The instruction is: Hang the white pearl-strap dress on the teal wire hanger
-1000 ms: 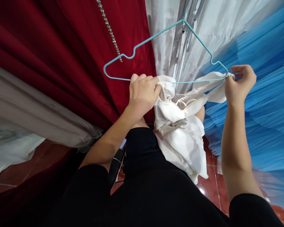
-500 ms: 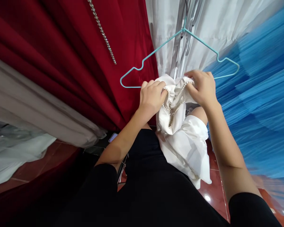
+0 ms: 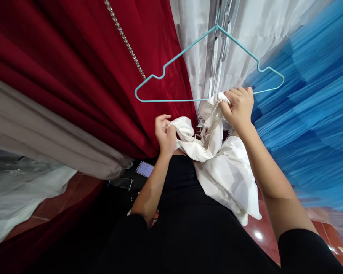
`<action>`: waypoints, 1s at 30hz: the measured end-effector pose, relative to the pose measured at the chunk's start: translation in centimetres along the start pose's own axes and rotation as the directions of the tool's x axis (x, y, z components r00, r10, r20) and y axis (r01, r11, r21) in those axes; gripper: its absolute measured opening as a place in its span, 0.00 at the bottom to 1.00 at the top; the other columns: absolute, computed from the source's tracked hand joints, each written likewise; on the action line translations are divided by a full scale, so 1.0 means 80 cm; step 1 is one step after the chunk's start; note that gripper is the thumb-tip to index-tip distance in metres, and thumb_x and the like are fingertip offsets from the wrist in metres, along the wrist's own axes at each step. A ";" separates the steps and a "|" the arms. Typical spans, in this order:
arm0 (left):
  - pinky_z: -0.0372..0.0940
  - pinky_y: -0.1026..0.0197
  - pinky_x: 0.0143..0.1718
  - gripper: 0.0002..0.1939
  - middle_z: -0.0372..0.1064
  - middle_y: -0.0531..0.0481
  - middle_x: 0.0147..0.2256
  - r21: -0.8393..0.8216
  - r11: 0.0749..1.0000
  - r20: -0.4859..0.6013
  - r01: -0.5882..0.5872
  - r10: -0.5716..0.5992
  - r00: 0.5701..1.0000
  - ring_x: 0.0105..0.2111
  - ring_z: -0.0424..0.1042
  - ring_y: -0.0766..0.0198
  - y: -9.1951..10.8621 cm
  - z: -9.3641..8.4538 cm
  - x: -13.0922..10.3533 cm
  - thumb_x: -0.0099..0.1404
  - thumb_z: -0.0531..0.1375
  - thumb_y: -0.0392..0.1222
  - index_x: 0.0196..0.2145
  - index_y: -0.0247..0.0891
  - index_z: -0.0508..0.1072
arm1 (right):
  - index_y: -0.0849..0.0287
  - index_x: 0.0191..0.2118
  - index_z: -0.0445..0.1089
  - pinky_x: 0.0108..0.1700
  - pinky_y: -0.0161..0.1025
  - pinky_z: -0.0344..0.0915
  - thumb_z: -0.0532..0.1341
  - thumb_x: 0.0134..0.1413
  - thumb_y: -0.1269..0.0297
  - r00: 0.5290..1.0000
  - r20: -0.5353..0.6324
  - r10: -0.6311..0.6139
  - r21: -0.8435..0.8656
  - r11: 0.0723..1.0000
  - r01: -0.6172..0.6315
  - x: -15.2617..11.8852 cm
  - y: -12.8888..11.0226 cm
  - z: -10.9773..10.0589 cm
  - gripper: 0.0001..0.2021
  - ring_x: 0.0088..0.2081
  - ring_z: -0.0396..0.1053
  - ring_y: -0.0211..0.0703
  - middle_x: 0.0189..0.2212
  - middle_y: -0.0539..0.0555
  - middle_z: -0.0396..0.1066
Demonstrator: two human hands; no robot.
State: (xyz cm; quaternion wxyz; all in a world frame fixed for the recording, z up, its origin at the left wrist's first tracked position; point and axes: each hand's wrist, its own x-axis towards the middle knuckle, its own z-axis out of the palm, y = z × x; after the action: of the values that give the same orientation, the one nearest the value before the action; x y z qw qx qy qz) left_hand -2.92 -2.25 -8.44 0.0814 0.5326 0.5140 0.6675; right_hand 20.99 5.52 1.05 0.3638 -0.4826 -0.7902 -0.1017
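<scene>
A white garment with pearl-beaded edging [image 3: 231, 175] hangs between my hands and drapes over my lap. My left hand [image 3: 165, 135] pinches one beaded edge, low and to the left. Higher on the right, my right hand [image 3: 239, 106] is closed around another beaded part, up against the lower bar of a light-blue hanger [image 3: 171, 101]. The hanger is upright in front of me, its hook running up out of the top of the view. My right fingers hide part of its bar.
Red fabric [image 3: 131, 95] with a rhinestone strip [image 3: 125, 40] hangs at left, beige cloth [image 3: 60, 129] beside it. Blue tulle [image 3: 311, 114] fills the right. White drapes and a metal post [image 3: 215, 64] stand behind the hanger. A lit phone [image 3: 145, 169] lies low at left.
My left hand has moved down and left, away from the hanger bar, drawing its beaded edge apart from the right one. My right hand stays near the bar.
</scene>
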 end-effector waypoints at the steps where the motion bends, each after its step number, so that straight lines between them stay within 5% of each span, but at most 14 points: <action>1: 0.62 0.59 0.30 0.09 0.61 0.52 0.33 -0.007 1.000 -0.087 0.019 -0.020 0.996 0.28 0.62 0.67 -0.006 -0.009 0.019 0.66 0.55 0.40 0.45 0.41 0.63 | 0.56 0.24 0.50 0.49 0.52 0.57 0.55 0.58 0.63 1.000 0.001 0.003 -0.004 1.000 -0.003 0.000 0.001 -0.002 0.15 0.35 0.63 0.48 0.25 0.53 0.62; 4: 0.57 0.60 0.31 0.16 0.60 0.53 0.38 0.036 0.993 -0.300 -0.116 0.122 0.946 0.28 0.60 0.75 -0.009 -0.046 0.095 0.66 0.61 0.51 0.42 0.40 0.60 | 0.56 0.24 0.52 0.50 0.53 0.57 0.55 0.59 0.63 1.000 0.008 -0.005 0.000 1.000 0.005 -0.003 0.004 -0.011 0.14 0.36 0.64 0.49 0.25 0.54 0.62; 5: 0.59 0.59 0.32 0.19 0.60 0.52 0.41 0.054 0.983 -0.285 -0.177 0.185 0.940 0.29 0.61 0.74 -0.003 -0.060 0.119 0.65 0.63 0.53 0.43 0.40 0.62 | 0.56 0.24 0.52 0.50 0.53 0.57 0.55 0.59 0.62 1.000 0.009 -0.011 0.002 1.000 0.011 -0.005 0.004 -0.014 0.14 0.36 0.64 0.49 0.25 0.54 0.63; 6: 0.58 0.58 0.30 0.19 0.59 0.52 0.41 0.057 0.964 -0.362 -0.260 0.263 0.895 0.27 0.59 0.73 0.007 -0.072 0.141 0.62 0.64 0.54 0.42 0.41 0.63 | 0.56 0.24 0.52 0.49 0.52 0.57 0.55 0.60 0.62 1.000 0.007 -0.015 0.002 1.000 0.015 -0.007 0.003 -0.016 0.14 0.36 0.64 0.49 0.25 0.54 0.63; 9: 0.63 0.51 0.34 0.10 0.63 0.49 0.44 0.098 0.948 -0.326 -0.303 0.318 0.890 0.32 0.68 0.65 0.052 -0.091 0.182 0.63 0.63 0.41 0.42 0.43 0.67 | 0.56 0.24 0.54 0.48 0.51 0.57 0.54 0.62 0.62 1.000 -0.014 -0.025 -0.010 1.000 0.025 -0.011 -0.002 -0.017 0.15 0.35 0.63 0.48 0.25 0.54 0.62; 11: 0.63 0.51 0.34 0.09 0.66 0.50 0.49 0.165 0.921 -0.144 -0.353 0.376 0.915 0.35 0.70 0.62 0.086 -0.084 0.191 0.66 0.61 0.40 0.44 0.47 0.69 | 0.57 0.24 0.55 0.48 0.50 0.57 0.53 0.64 0.61 0.999 -0.028 -0.038 -0.027 0.999 0.038 -0.014 -0.006 -0.017 0.16 0.35 0.63 0.47 0.25 0.54 0.62; 15: 0.63 0.54 0.29 0.07 0.69 0.51 0.44 0.101 0.892 0.100 -0.441 0.432 0.896 0.35 0.71 0.63 0.139 -0.038 0.181 0.68 0.62 0.42 0.41 0.48 0.66 | 0.57 0.26 0.59 0.47 0.49 0.57 0.51 0.66 0.59 0.995 -0.056 -0.081 -0.103 0.992 0.075 -0.023 -0.008 -0.021 0.16 0.34 0.63 0.46 0.25 0.53 0.62; 18: 0.70 0.52 0.39 0.10 0.69 0.50 0.43 0.060 0.888 0.092 -0.457 0.451 0.888 0.42 0.72 0.61 0.155 -0.005 0.152 0.66 0.59 0.34 0.42 0.48 0.66 | 0.57 0.30 0.64 0.47 0.50 0.57 0.51 0.66 0.59 0.990 -0.063 -0.126 -0.154 0.981 0.115 -0.029 -0.006 -0.029 0.13 0.35 0.64 0.47 0.26 0.52 0.63; 21: 0.71 0.51 0.51 0.12 0.70 0.48 0.47 0.114 0.857 0.235 -0.503 0.468 0.852 0.47 0.72 0.58 0.148 0.021 0.112 0.68 0.56 0.33 0.46 0.48 0.67 | 0.57 0.32 0.67 0.48 0.51 0.58 0.50 0.67 0.60 0.989 -0.052 -0.142 -0.153 0.979 0.132 -0.028 -0.003 -0.035 0.14 0.36 0.65 0.48 0.27 0.53 0.64; 25: 0.65 0.48 0.51 0.14 0.76 0.45 0.44 0.237 0.795 0.605 -0.558 0.329 0.725 0.45 0.74 0.53 0.115 0.048 0.077 0.79 0.46 0.41 0.45 0.42 0.71 | 0.56 0.36 0.71 0.50 0.52 0.60 0.51 0.68 0.60 0.987 -0.038 -0.154 -0.121 0.982 0.148 -0.027 -0.003 -0.035 0.14 0.37 0.67 0.48 0.29 0.53 0.67; 28: 0.63 0.49 0.49 0.17 0.78 0.44 0.41 0.290 0.764 0.647 -0.576 0.287 0.706 0.43 0.75 0.52 0.102 0.052 0.077 0.81 0.46 0.42 0.45 0.39 0.75 | 0.54 0.44 0.74 0.52 0.54 0.63 0.52 0.67 0.58 0.967 -0.082 -0.241 -0.032 0.970 0.240 -0.038 0.000 -0.034 0.14 0.42 0.70 0.50 0.36 0.54 0.72; 30: 0.62 0.51 0.48 0.16 0.79 0.44 0.42 0.287 0.768 0.652 -0.572 0.281 0.704 0.43 0.76 0.52 0.104 0.047 0.084 0.80 0.48 0.42 0.45 0.39 0.76 | 0.52 0.45 0.74 0.53 0.56 0.64 0.52 0.66 0.59 0.936 -0.227 -0.269 -0.009 0.962 0.275 -0.050 0.008 -0.037 0.14 0.48 0.71 0.52 0.42 0.55 0.73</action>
State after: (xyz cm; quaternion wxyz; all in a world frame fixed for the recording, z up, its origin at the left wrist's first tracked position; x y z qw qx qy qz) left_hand 0.90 0.59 1.82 -0.0618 0.8180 0.4673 0.3296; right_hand 24.05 1.57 0.35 0.4392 -0.3499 -0.8039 -0.1961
